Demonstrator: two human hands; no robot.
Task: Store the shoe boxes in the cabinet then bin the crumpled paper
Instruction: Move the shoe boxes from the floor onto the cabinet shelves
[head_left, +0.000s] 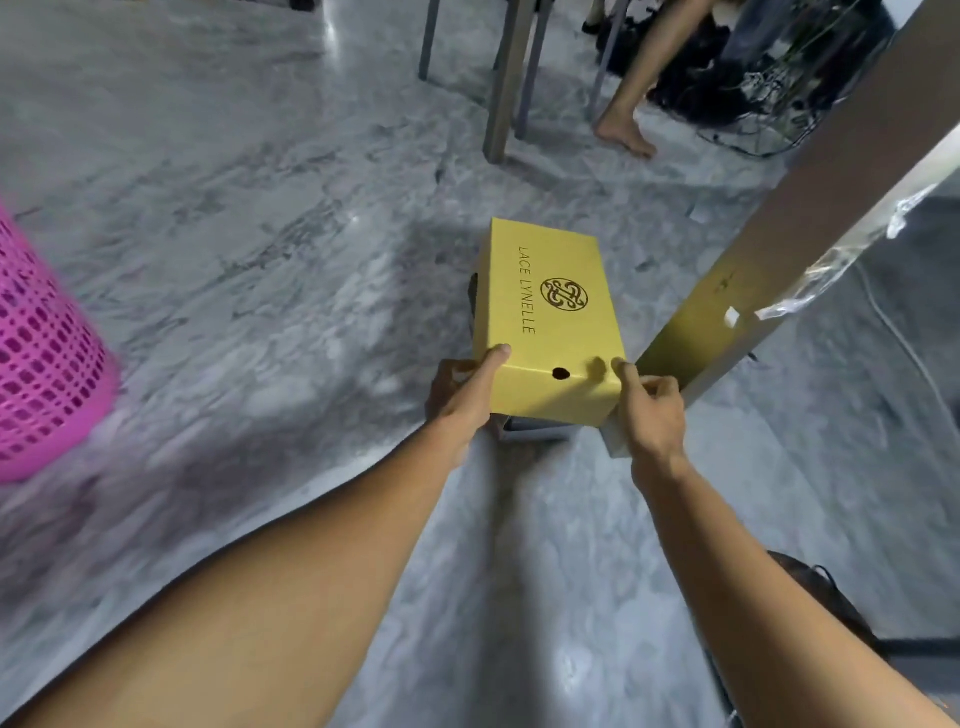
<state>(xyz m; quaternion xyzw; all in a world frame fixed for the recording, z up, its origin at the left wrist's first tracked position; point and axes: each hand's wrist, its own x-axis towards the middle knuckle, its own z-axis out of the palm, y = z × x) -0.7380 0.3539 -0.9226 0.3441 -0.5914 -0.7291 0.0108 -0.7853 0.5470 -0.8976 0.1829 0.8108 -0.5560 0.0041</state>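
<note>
Both hands hold the near end of the yellow shoe box (550, 312). It sits between them, low over the grey floor (260, 234), on top of another box (535, 431) that peeks out from under it.

The yellow box looks like stiff card, so it should keep its shape. It is probably light, and the smooth sides could slip — so the best place to hold it is at the two near corners, or under the bottom edge.

The left hand (462, 395) is wrapped around the left corner, thumb on the lid, fingers tucked down the side. The right hand (654, 410) is closed on the right corner, with the thumb touching the top edge. Both hands are spread only as far as the box is wide.

Just past the right hand stands a brown cabinet door (810, 208), open and almost touching the box. Far off beyond the left hand is a pink basket (41, 353) — likely the bin. I see no crumpled paper.
</note>
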